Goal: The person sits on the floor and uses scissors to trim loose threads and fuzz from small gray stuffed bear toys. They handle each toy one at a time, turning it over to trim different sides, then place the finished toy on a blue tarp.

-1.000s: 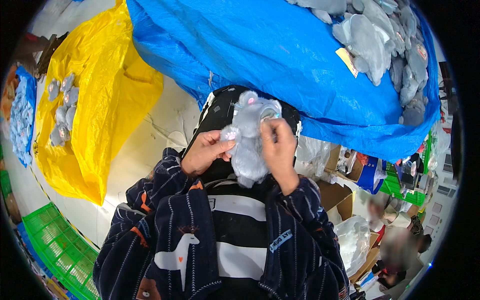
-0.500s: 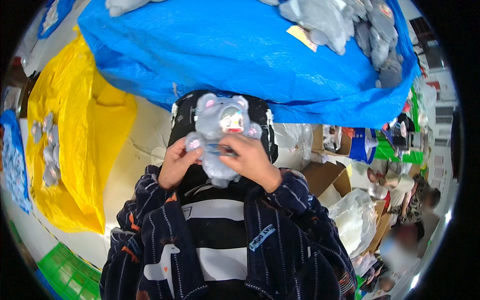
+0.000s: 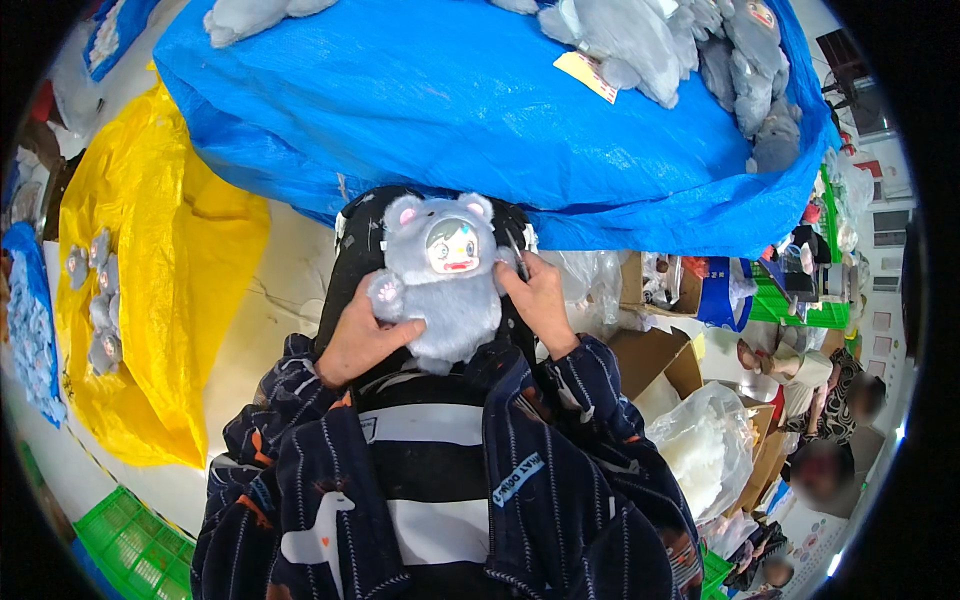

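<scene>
A grey plush bear toy [image 3: 450,308] with pink inner ears and a printed doll face lies face up on my lap, over dark cloth. My left hand [image 3: 362,335] grips its side below one paw, the thumb lying across the belly. On the other side, my right hand [image 3: 535,300] pinches the toy at its other arm. A thin dark tool [image 3: 518,257] pokes up from the right hand's fingers; its kind is hard to make out, as the hand covers most of it.
Ahead spreads a large blue sheet [image 3: 400,110] bearing several grey plush toys [image 3: 640,55]. A yellow sheet [image 3: 150,330] with more plush pieces lies at left. Cardboard boxes [image 3: 655,360] and a clear bag [image 3: 705,450] stand at right; people sit beyond them.
My right hand has moved from over the belly to the toy's right-hand side, uncovering the belly. The face now turns more squarely upward. My left hand has shifted lower on its side.
</scene>
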Tool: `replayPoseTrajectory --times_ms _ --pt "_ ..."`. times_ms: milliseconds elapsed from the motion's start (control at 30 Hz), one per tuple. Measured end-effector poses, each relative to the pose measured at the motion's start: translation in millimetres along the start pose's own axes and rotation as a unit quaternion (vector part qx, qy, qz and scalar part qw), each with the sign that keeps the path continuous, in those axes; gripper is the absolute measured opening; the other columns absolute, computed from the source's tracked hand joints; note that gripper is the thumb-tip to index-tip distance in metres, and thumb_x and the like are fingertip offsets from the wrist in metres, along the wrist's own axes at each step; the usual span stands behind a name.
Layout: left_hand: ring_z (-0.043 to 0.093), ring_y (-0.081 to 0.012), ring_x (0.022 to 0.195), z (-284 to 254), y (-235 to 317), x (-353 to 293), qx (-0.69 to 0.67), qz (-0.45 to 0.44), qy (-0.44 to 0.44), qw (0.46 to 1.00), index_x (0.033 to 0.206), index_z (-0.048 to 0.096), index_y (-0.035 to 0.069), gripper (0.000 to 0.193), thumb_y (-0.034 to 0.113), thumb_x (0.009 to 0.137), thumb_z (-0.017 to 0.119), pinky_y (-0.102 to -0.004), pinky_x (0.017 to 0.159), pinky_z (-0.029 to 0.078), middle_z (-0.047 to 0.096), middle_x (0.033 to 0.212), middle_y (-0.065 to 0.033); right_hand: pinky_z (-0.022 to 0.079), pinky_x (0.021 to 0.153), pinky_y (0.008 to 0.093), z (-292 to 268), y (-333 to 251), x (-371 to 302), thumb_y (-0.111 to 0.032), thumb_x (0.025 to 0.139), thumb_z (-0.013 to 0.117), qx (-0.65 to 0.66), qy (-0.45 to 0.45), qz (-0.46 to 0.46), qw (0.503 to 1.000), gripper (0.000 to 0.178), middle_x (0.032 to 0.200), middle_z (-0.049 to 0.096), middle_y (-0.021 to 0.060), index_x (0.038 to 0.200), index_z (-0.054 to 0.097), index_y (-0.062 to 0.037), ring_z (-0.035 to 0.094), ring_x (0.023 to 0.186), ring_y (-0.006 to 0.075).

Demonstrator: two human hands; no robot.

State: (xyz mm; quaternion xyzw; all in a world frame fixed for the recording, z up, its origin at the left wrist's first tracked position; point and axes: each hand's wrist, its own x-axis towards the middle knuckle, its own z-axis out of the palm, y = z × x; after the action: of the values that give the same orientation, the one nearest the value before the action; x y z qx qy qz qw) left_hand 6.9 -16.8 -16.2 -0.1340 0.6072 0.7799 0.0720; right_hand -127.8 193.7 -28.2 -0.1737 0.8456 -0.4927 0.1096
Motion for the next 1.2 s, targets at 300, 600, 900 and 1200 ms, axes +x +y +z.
replayPoseTrajectory --times_ms 300,600,900,1200 --pt "0.055 -0.0197 0.107 19 -14 15 -0.298 -0.015 -0.01 0.954 0.125 0.045 -0.002 0.042 0.0 0.083 0.054 -0.0359 0.093 0.043 0.056 0.117 -0.0099 0.042 0.053 0.0222 -24 10 -5 -0.012 0.088 0.05 0.432 -0.002 0.181 0.883 0.028 0.081 0.061 0.0049 0.109 0.056 0.0045 0.042 0.053 0.005" --pt "0.053 -0.0201 0.11 26 -14 28 -0.346 -0.026 0.011 0.938 0.127 0.042 0.001 0.04 0.009 0.09 0.055 -0.036 0.093 0.044 0.054 0.12 -0.0087 0.045 0.066 0.0234 -23 -25 -57 -0.026 0.086 0.063 0.078 -0.089 0.135 0.984 0.03 0.078 0.065 0.0049 0.085 0.066 0.0043 0.056 0.07 0.0086" --pt "0.059 -0.0195 0.103 25 -4 11 -0.243 -0.109 -0.041 0.963 0.123 0.047 -0.003 0.043 0.01 0.085 0.063 -0.034 0.088 0.049 0.058 0.116 -0.0109 0.046 0.071 0.0238 -8 -29 -59 -0.013 0.086 0.058 0.131 -0.131 0.062 0.981 0.023 0.081 0.066 0.0049 0.097 0.062 0.0066 0.056 0.077 0.0076" --pt "0.054 -0.0185 0.109 6 12 27 -0.318 0.008 -0.081 0.945 0.127 0.045 0.0 0.045 0.009 0.085 0.061 -0.0343 0.094 0.043 0.056 0.119 -0.0088 0.045 0.059 0.0317 -19 -30 -61 -0.009 0.079 0.06 -0.019 -0.18 -0.119 0.976 0.017 0.071 0.053 0.0144 0.091 0.058 0.0026 0.056 0.064 0.021"
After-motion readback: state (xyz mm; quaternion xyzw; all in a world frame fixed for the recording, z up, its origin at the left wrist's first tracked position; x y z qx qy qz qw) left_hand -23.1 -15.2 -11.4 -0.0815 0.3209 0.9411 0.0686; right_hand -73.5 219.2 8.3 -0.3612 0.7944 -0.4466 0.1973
